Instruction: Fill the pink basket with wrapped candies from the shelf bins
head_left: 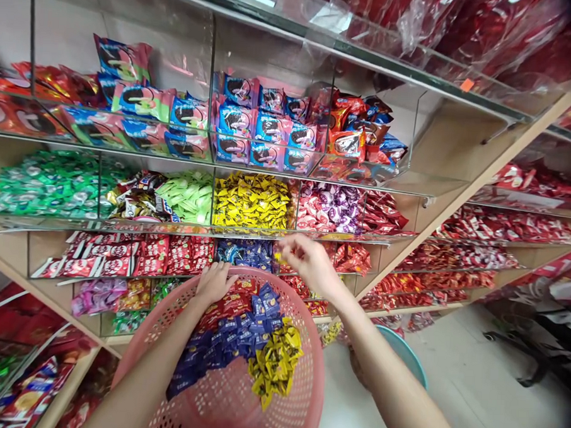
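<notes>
My left hand grips the far rim of a pink perforated basket, fingers curled over the edge. Inside the basket lie red, blue and yellow wrapped candies. My right hand hovers just above the basket's far edge, in front of the shelf, with fingers pinched on what looks like a small yellow candy. Directly above it sits the bin of yellow candies.
Glass-fronted shelf bins hold green candies, light green packets, pink and purple sweets, red wafer bars and blue snack packs. A teal tub stands on the floor beside the basket. Another shelf unit runs along the right.
</notes>
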Demonstrator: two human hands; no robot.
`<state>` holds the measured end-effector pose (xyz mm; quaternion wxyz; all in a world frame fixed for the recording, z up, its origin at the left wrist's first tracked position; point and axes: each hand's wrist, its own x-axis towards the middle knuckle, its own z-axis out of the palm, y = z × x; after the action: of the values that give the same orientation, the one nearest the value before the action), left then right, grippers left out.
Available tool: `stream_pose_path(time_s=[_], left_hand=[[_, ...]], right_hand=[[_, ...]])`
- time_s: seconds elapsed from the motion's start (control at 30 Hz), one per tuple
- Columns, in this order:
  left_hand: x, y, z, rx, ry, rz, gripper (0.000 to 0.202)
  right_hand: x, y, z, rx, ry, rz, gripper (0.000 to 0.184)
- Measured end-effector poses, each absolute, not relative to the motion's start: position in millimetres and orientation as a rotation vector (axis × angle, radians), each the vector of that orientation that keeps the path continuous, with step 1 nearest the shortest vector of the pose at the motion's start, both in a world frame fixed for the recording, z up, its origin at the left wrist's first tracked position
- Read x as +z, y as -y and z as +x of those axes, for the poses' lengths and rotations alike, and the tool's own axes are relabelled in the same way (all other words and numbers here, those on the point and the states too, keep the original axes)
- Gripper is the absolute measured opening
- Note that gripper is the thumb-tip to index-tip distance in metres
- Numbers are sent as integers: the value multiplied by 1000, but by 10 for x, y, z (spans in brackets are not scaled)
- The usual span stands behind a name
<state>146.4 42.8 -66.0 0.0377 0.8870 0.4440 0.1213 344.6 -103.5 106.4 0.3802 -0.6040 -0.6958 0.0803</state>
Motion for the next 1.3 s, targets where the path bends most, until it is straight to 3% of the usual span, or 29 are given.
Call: stream_pose_path(time_s=[0.1,0.33,0.77,1.3], left_hand=[[-664,-426,1466,376,-1369,2708,42],[-660,-415,1476,328,-1400,2687,43],[-642,-419,1474,319,-1400,2743,42],[-694,-443,1466,365,-1391,2770,43]], right_hand=[[670,1397,3399,453,1897,-1601,16],[57,1825,3414,944,2079,-1746,28],[-163,2015,3417,894,2208,-1824,37],[-174,1975,3409,820,2430,-2090,30]])
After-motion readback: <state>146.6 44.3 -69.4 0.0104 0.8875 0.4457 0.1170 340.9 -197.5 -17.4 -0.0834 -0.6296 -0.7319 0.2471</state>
